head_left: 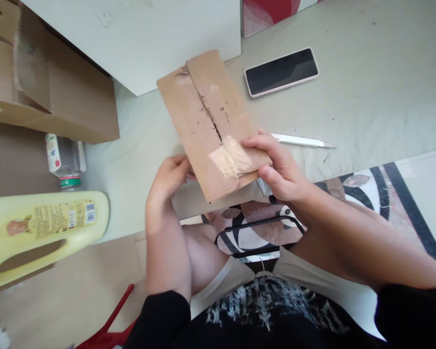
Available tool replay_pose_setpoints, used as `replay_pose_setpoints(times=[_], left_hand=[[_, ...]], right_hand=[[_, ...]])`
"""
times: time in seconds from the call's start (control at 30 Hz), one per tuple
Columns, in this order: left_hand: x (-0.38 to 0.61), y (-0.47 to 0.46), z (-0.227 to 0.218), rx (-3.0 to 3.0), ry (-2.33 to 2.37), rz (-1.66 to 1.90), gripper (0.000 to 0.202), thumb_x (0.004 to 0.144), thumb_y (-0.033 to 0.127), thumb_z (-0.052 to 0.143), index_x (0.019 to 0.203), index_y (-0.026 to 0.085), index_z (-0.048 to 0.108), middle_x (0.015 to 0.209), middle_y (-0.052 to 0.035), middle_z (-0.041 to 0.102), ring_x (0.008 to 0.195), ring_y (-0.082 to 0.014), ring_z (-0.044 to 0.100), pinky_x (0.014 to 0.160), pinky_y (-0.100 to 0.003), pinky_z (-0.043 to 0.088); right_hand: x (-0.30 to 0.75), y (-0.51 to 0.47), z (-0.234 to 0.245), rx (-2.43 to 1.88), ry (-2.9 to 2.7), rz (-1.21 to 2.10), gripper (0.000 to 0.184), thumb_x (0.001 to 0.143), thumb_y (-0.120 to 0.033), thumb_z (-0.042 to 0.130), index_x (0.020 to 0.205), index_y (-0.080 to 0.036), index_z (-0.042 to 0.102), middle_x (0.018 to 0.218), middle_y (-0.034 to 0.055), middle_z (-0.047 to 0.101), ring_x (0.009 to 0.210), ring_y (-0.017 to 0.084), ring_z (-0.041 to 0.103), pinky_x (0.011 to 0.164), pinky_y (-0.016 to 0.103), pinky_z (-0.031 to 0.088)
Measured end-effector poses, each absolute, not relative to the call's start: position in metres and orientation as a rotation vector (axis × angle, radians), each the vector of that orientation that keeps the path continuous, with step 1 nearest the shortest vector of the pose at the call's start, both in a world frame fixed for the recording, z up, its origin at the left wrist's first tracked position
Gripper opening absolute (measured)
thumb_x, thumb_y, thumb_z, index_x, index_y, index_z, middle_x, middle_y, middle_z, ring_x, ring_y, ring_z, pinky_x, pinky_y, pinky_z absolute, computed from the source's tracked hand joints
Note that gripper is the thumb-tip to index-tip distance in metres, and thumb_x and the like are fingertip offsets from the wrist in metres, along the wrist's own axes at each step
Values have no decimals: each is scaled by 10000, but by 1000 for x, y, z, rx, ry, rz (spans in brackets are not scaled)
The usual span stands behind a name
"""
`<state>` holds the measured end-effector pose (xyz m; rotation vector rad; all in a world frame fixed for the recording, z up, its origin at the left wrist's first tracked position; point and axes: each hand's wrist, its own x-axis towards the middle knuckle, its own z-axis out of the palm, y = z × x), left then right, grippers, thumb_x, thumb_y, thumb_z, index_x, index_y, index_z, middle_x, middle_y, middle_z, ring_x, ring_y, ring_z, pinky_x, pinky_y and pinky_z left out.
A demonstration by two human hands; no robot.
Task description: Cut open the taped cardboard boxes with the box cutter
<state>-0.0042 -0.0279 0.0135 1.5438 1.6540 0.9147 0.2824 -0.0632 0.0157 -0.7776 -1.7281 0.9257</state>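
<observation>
A small brown cardboard box (203, 116) is held up over the pale mat, its taped seam torn open down the middle. My right hand (276, 167) grips its near right corner, thumb below and fingers on the top face by the leftover tape. My left hand (169, 177) is curled against the box's near left edge, fingers tucked underneath it. A white utility knife (301, 141) lies on the mat just beyond my right hand.
A phone (281, 71) lies face up on the mat at the back right. A white board (141, 39) leans at the back. An open cardboard carton (51, 87), a small bottle (66, 160) and a yellow detergent jug (39, 232) are on the left.
</observation>
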Motion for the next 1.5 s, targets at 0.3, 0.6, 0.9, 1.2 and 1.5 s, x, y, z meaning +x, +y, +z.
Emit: replay_pose_setpoints(times=[0.3,0.6,0.9,1.2,1.5], left_hand=[[15,-33,25,2115,1399,1474,489,973,672,390,1111,290,662,1524,-35,495,1496,-254,428,1302,-541,286],[20,-33,19,2074,1473,1529,509,981,661,348,1084,281,671,1404,-58,556,1421,-257,507,1262,-528,352],[23,-34,21,2072,1488,1527,485,995,625,358,1075,253,658,1396,-80,569,1416,-235,489,1261,-500,367],[17,-27,12,2025,1290,1597,414,966,645,409,1093,352,673,1372,-24,534,1357,-292,525,1284,-558,290],[18,-26,10,2015,1305,1616,471,967,679,393,1074,319,676,1353,-36,535,1371,-296,507,1285,-570,295]], right_hand=[[271,-65,15,-755,-1787,1107,508,944,-651,487,1279,-276,559,1419,100,600,1387,316,537,1151,533,456],[300,-47,15,-1598,-1618,650,337,895,-388,543,1176,-227,638,1124,116,702,980,288,668,908,518,552],[317,-32,8,-2074,-1929,390,228,843,-205,558,1026,-176,689,1067,175,670,1014,381,641,857,599,540],[341,-19,36,-730,-1210,500,301,970,-465,650,1233,-335,719,1046,-41,689,799,65,686,741,247,598],[300,-71,85,-851,-1098,880,192,987,-403,638,1135,-459,746,1234,-175,665,1348,94,593,1138,290,524]])
